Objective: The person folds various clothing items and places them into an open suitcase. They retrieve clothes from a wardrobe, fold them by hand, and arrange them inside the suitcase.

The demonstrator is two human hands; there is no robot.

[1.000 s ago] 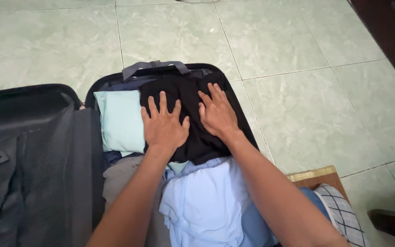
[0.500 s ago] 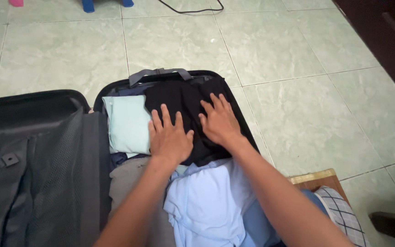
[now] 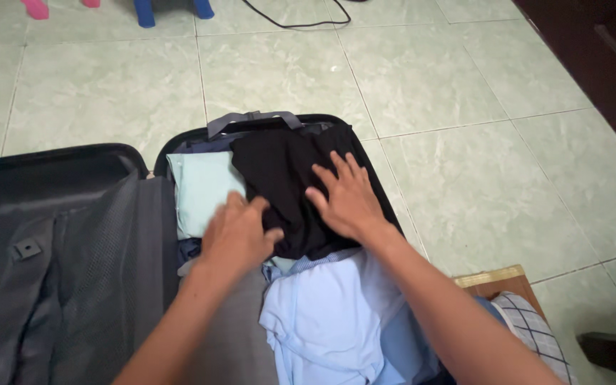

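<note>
— Suitcase [image 3: 144,164] first, since it is the biggest thing on the floor?

— Yes. It lies open on the pale green tiled floor [image 3: 465,142], its black shell in two halves. The lid half [image 3: 58,271] on the left shows a grey mesh lining with nothing in it that can be seen; the right half is packed with clothes, and a grey handle [image 3: 254,119] shows at its far rim.

— And the clothes inside?

— Nearest the person, a light blue shirt [image 3: 322,321] is heaped over the near end, with a grey garment [image 3: 229,342] beside it on the left. Beyond those, a black garment [image 3: 283,171] is spread over the far right part of the case, and a folded mint green garment [image 3: 201,185] lies just beside it on the left, touching its edge.

— Where are the hands?

— Both are over the black garment. The right hand [image 3: 347,199] lies flat on it, palm down, fingers spread and gripping nothing. The left hand [image 3: 237,232] sits at the garment's near left edge with its fingers curled; it is blurred, so whether it pinches the cloth or only presses it cannot be told.

— Anything around the case?

— A wooden board edge [image 3: 490,276] and a checked cloth [image 3: 536,331] lie at the lower right. A black cable [image 3: 294,23] crosses the tiles at the top, near blue legs [image 3: 172,10] and pink legs [image 3: 37,8] of small furniture. Dark wooden furniture [image 3: 600,64] fills the upper right corner.
</note>
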